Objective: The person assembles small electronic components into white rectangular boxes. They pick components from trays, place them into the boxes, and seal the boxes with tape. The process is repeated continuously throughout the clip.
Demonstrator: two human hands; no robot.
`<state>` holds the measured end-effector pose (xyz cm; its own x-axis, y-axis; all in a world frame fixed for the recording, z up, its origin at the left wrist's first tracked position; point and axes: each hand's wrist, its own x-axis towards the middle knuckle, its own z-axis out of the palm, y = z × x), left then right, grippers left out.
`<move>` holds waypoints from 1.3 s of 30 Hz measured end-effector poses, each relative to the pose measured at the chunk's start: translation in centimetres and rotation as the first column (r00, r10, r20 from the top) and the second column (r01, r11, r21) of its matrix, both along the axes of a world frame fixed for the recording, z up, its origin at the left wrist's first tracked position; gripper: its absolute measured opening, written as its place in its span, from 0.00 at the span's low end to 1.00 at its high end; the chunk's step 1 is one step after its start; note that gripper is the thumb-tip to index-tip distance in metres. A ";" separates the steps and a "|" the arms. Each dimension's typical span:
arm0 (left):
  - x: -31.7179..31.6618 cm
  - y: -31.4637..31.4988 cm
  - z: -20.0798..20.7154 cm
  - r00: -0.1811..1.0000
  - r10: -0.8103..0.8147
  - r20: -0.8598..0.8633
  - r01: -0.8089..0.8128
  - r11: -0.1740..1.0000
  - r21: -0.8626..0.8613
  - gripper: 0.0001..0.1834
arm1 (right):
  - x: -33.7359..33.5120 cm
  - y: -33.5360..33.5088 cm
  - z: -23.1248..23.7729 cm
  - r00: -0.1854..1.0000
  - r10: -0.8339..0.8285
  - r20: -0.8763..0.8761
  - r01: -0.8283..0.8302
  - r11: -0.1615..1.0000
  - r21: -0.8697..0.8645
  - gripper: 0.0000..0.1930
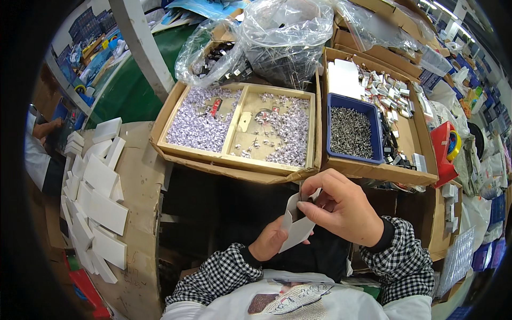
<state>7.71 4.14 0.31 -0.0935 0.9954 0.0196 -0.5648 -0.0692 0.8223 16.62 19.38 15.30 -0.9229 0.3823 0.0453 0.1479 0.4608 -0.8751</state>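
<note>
Card, by the look of it, formed the white box (296, 236) seen in the head view, held tilted in front of the person's lap with its open end up. The left hand (270, 239) was clamped around its lower part, with fingertips showing past the far edge. The right hand (345, 207) had thumb and forefinger together at the mouth, pinched on a thin dark piece (300, 193) — too small and too covered to name.

The box looked light, its panels flat and fairly stiff, yet likely to crease or cave in under a hard squeeze; the smooth faces might slip a little in bare fingers. The broad sides low down seemed the best place to take hold, lightly, leaving the mouth and flaps free. The dark piece looked light too, and better suited to a fingertip pinch than a full grip.

Beyond the hands stood a divided wooden tray (238, 118) of small pale pieces (196, 127) and, to its right, a blue bin (379, 140) of small metal parts (350, 132). More white boxes (104, 207) lay heaped — some overlapping — on the cardboard-covered surface (140, 176) at the left.
</note>
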 end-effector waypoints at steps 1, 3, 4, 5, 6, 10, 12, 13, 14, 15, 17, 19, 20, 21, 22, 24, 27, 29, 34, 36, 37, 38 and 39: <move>0.0 0.0 -0.1 1.000 0.000 -0.006 0.000 1.000 0.000 0.48 | 0.0 0.0 0.0 1.000 0.002 -0.015 -0.002 1.000 -0.001 0.11; 0.0 0.0 -0.1 1.000 -0.003 -0.019 0.003 1.000 -0.001 0.48 | 0.0 0.1 0.1 1.000 0.011 0.006 -0.011 1.000 -0.024 0.11; 0.1 0.0 -0.1 1.000 -0.018 -0.012 0.018 1.000 -0.006 0.48 | 0.0 0.4 0.3 0.999 0.018 0.044 -0.016 0.999 -0.045 0.10; 0.1 0.0 -0.1 0.999 -0.033 -0.006 0.033 0.999 -0.008 0.48 | 0.1 0.7 0.5 0.996 0.025 0.081 -0.020 0.998 -0.066 0.10; 0.1 0.0 0.0 0.999 -0.047 0.000 0.047 0.999 -0.010 0.48 | 0.2 1.0 0.7 0.996 0.063 0.068 -0.064 0.998 0.003 0.10; -0.3 0.1 0.3 0.990 -0.119 0.082 0.119 0.993 0.003 0.53 | 0.3 1.8 1.0 0.980 0.198 0.007 -0.194 0.953 0.234 0.09; -0.4 0.0 0.6 0.981 -0.132 0.145 0.137 0.990 -0.023 0.56 | 0.3 2.0 1.1 0.974 0.222 -0.047 -0.196 0.928 0.318 0.08; -0.5 0.1 0.8 0.975 -0.152 0.163 0.155 0.988 -0.010 0.57 | 0.5 2.0 1.1 0.973 0.218 -0.081 -0.177 0.919 0.351 0.07; -0.6 0.1 0.9 0.967 -0.169 0.193 0.172 0.985 0.000 0.59 | 0.7 2.1 1.2 0.970 0.214 -0.115 -0.155 0.910 0.384 0.07; -0.6 0.1 1.1 0.957 -0.178 0.228 0.182 0.983 0.001 0.60 | 0.9 2.4 1.3 0.978 0.176 -0.111 -0.121 0.916 0.382 0.08; -0.5 0.1 1.2 0.945 -0.187 0.267 0.163 0.981 0.108 0.62 | 1.8 3.3 1.6 0.993 0.111 -0.033 -0.093 0.931 0.352 0.12; -0.4 0.1 1.2 0.933 -0.177 0.313 0.150 0.983 0.110 0.64 | 2.7 3.5 1.1 0.997 0.078 0.028 -0.082 0.986 0.148 0.13; -0.3 0.1 1.1 0.942 -0.168 0.290 0.157 0.986 0.060 0.64 | 3.2 3.5 0.5 0.996 0.063 0.068 -0.066 0.997 0.040 0.14; -0.2 0.1 1.0 0.951 -0.156 0.269 0.159 0.987 0.009 0.64 | 3.5 3.2 -0.5 0.995 0.066 0.077 -0.064 0.997 -0.036 0.16; -0.1 0.1 0.8 0.952 -0.138 0.272 0.155 0.987 -0.044 0.64 | 3.8 2.7 -1.7 0.997 0.048 0.062 -0.040 0.991 -0.127 0.16; 0.0 0.2 0.4 0.986 -0.084 0.141 0.092 0.995 -0.047 0.55 | 4.5 1.4 -4.6 0.994 -0.109 -0.018 0.100 0.953 -0.286 0.15; 0.5 -0.2 -0.1 0.997 0.069 -0.025 -0.071 0.995 -0.074 0.41 | 5.7 -0.7 -8.9 0.941 -0.318 -0.115 0.202 0.802 -0.562 0.19; 0.8 -0.4 -0.3 0.987 0.068 -0.144 -0.079 0.994 -0.073 0.37 | 6.7 -2.3 -10.9 0.903 -0.403 -0.149 0.249 0.773 -0.584 0.21; 1.3 -0.7 -0.6 0.922 0.084 -0.379 -0.141 0.982 -0.123 0.33 | 8.5 -4.4 -12.6 0.835 -0.524 -0.167 0.378 0.768 -0.518 0.19; 1.3 -0.6 -0.8 0.903 0.120 -0.412 -0.171 0.981 -0.088 0.31 | 8.9 -3.5 -11.3 0.832 -0.498 -0.245 0.427 0.856 -0.291 0.16; 1.5 -0.6 -0.8 0.920 0.102 -0.379 -0.150 0.984 -0.100 0.31 | 9.0 -1.8 -10.3 0.839 -0.443 -0.316 0.442 0.893 -0.078 0.15; 1.6 -0.6 -0.8 0.931 0.091 -0.353 -0.136 0.985 -0.105 0.31 | 8.8 -0.1 -9.1 0.837 -0.367 -0.407 0.451 0.883 0.132 0.14; 1.7 -0.5 -0.8 0.937 0.084 -0.340 -0.126 0.987 -0.102 0.30 | 8.5 1.6 -7.6 0.859 -0.334 -0.387 0.447 0.859 0.250 0.12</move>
<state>9.42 3.59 -0.50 -0.2061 0.9772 -0.0517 -0.2519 -0.0019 0.9677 25.12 20.94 7.70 -0.6110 0.6194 0.4930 0.1156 0.6859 -0.7185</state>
